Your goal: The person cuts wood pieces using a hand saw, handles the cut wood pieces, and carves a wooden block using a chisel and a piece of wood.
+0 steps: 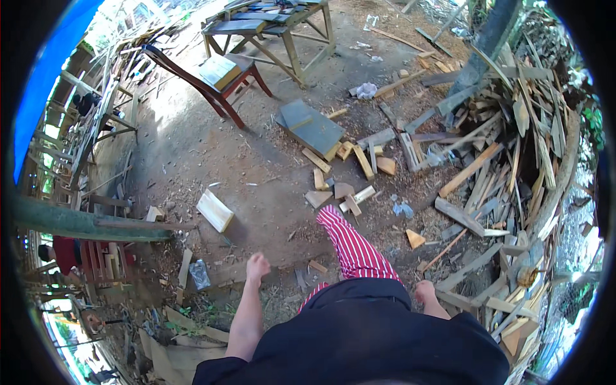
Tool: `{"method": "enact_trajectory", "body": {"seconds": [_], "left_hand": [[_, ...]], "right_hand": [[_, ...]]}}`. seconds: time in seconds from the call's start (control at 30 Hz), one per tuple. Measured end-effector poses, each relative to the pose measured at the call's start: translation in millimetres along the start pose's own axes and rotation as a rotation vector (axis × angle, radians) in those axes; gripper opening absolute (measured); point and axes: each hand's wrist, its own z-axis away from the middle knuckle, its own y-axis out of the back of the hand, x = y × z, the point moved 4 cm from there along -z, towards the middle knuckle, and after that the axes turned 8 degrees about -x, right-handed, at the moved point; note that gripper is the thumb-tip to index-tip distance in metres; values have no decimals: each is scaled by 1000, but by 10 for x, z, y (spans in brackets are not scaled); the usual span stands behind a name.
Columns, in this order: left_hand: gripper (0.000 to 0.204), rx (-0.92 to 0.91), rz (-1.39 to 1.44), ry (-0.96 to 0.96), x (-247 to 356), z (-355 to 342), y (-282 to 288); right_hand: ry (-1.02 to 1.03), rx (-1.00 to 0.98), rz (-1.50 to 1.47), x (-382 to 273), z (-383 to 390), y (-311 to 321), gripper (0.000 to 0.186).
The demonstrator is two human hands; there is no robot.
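Note:
My left hand (pixel 258 266) hangs at my side, fingers curled in a fist with nothing seen in it. Beyond it a pale wooden block (pixel 215 210) lies on the dirt ground. At my other side my right hand (pixel 423 290) is also curled closed, with no object showing. The nearest thing ahead of it is a small light wood offcut (pixel 415 239). One leg in red-and-white striped trousers (pixel 359 250) is stretched forward. Several wood offcuts (pixel 344 191) lie just past the foot, beside a dark flat panel (pixel 314 128).
A red-brown chair (pixel 221 99) carries a pale block (pixel 218 72) on its seat. Behind it stands a wooden workbench (pixel 289 38) with boards on top. Scrap wood (pixel 475 170) is heaped at the right. A thick post (pixel 90 224) and a person in red (pixel 66 255) are at the left.

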Motion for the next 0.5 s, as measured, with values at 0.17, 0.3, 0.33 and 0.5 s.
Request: {"method": "enact_trajectory", "body": {"seconds": [0.17, 0.3, 0.33, 0.5], "left_hand": [[31, -157, -88, -198, 1766, -324, -602], [34, -346, -658, -292, 2429, -597, -520], [33, -313, -503, -282, 2487, -686, -391], [38, 37, 55, -53, 1853, -1188, 761]], "right_hand": [[327, -123, 127, -1689, 68, 113, 22], [759, 139, 151, -3790, -47, 451, 23], [765, 152, 232, -4357, 38, 564, 23], [1069, 231, 342, -6921, 524, 791, 24]]}}
